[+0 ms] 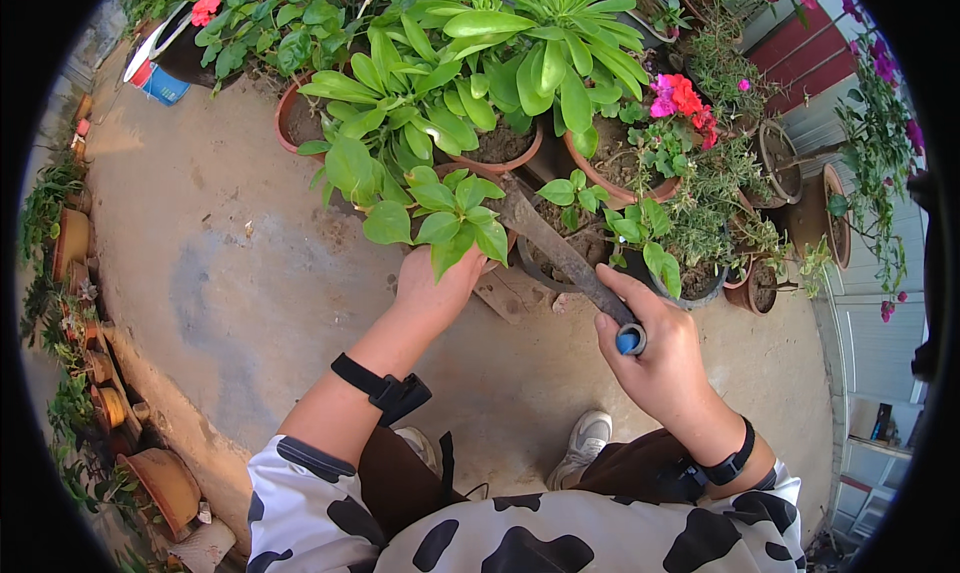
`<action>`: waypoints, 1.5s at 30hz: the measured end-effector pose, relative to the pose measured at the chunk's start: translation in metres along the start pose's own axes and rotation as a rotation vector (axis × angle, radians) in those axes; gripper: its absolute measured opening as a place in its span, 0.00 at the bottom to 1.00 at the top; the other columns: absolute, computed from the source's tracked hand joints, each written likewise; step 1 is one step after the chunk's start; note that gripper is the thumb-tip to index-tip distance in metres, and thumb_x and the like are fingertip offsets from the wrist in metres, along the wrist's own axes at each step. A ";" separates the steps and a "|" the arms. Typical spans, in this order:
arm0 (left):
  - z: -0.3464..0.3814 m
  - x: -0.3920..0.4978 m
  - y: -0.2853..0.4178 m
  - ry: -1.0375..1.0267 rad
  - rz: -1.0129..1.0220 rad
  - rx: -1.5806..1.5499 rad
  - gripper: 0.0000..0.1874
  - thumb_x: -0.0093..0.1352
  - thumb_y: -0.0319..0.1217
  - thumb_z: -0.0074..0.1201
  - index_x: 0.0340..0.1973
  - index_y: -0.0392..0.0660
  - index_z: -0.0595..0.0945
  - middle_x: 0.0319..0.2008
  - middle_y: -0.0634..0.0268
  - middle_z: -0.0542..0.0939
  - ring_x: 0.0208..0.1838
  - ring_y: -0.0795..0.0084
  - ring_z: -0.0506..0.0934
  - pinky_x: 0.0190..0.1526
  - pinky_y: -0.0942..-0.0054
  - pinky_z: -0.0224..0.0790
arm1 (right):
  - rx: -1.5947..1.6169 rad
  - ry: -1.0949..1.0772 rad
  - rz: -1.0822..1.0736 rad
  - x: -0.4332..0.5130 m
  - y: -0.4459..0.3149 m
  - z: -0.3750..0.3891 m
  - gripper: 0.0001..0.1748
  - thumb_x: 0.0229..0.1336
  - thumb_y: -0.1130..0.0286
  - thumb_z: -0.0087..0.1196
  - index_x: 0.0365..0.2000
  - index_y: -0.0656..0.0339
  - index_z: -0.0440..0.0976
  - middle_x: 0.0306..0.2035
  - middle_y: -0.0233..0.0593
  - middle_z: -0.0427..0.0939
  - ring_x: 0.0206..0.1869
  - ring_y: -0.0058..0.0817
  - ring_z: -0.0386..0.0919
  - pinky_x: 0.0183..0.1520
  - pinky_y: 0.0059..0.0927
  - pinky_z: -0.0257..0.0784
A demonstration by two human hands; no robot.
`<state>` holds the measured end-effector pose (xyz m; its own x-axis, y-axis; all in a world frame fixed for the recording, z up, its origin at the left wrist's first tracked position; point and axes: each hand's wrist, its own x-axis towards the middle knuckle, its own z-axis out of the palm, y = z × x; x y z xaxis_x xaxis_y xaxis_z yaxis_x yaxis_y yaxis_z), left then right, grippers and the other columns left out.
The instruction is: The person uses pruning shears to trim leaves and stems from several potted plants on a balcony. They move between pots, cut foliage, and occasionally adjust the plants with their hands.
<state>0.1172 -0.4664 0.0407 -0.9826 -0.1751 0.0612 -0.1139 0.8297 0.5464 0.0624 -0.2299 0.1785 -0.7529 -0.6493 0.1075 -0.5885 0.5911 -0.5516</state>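
Observation:
My right hand point(660, 340) grips a rusty metal hand trowel point(559, 246) by its tubular handle, which has something blue inside its open end. The long blade slants up and left, its tip over a terracotta pot among the leaves. My left hand point(439, 288) is at the near side of that pot point(511, 244), next to its rim. Broad green leaves of a young plant point(450, 213) cover its fingers, so I cannot tell how they hold. Just right of the blade stands a dark pot point(555, 269) with soil and a small leafy plant.
Large leafy plants point(540, 40) crowd the pots beyond my hands. A pot with red and pink flowers point(679, 100) stands at right, near a pale metal panel wall point(877, 250). A blue bucket point(166, 85) is far left. More pots point(161, 487) line the left edge.

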 end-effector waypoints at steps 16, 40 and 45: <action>0.006 -0.051 0.041 -0.170 -0.046 -0.216 0.17 0.68 0.27 0.55 0.53 0.45 0.78 0.41 0.55 0.82 0.44 0.52 0.80 0.44 0.59 0.74 | 0.328 -0.403 0.361 -0.059 0.046 -0.054 0.20 0.52 0.73 0.62 0.47 0.65 0.76 0.28 0.48 0.81 0.29 0.41 0.81 0.34 0.32 0.75; 0.054 0.042 0.079 -0.029 -0.112 0.099 0.14 0.62 0.29 0.62 0.42 0.43 0.77 0.39 0.58 0.77 0.39 0.52 0.81 0.40 0.57 0.75 | 0.219 -0.330 0.279 -0.066 0.078 -0.079 0.18 0.53 0.74 0.62 0.46 0.69 0.77 0.26 0.45 0.80 0.24 0.28 0.75 0.32 0.27 0.72; 0.064 0.049 0.080 0.008 -0.064 0.198 0.12 0.61 0.32 0.65 0.38 0.45 0.81 0.41 0.60 0.78 0.43 0.55 0.79 0.41 0.58 0.74 | 0.240 -0.290 0.239 -0.071 0.081 -0.081 0.18 0.53 0.75 0.62 0.46 0.69 0.76 0.25 0.44 0.79 0.24 0.25 0.74 0.32 0.27 0.72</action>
<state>0.0504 -0.3746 0.0344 -0.9713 -0.2347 0.0389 -0.2036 0.9047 0.3742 0.0446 -0.0967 0.1934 -0.7252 -0.6359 -0.2640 -0.2975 0.6352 -0.7128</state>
